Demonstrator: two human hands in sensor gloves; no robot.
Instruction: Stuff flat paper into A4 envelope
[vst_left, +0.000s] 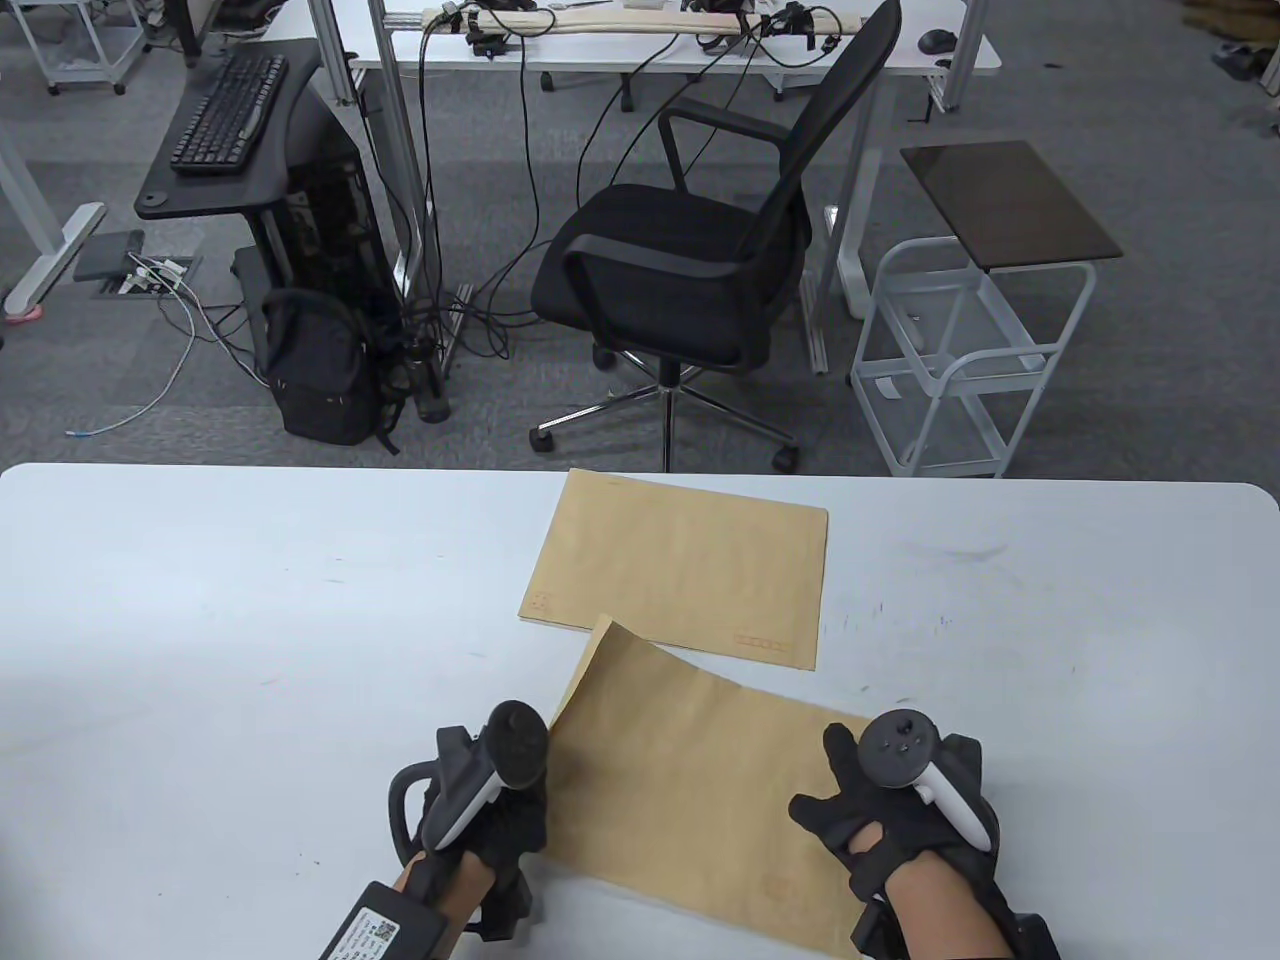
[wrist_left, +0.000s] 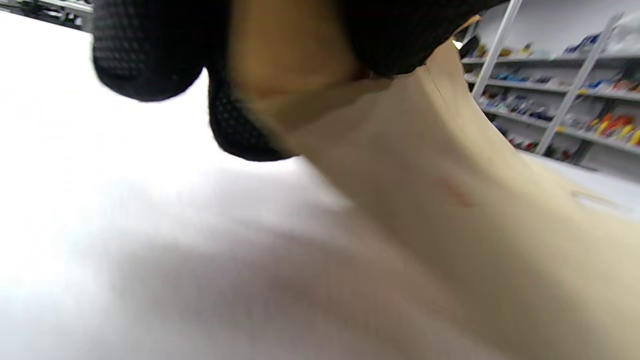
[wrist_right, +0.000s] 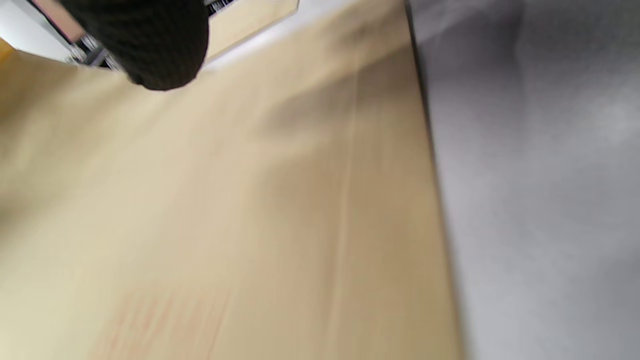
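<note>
Two hands work the near envelope (vst_left: 700, 790) on the tabletop (vst_left: 250, 620): left hand (vst_left: 490, 800) pinches and lifts its edge, right hand (vst_left: 890, 810) rests relaxed on it, so next comes opening its mouth.

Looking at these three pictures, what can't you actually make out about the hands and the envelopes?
- Left hand, table view: its fingers are hidden under the tracker; only the left wrist view shows them pinching the near envelope.
- Right hand: whether its fingers press the near envelope is unclear; the right wrist view is blurred.
- Red print on the far envelope: too small to read.
- Any flat paper: none visible.
</note>
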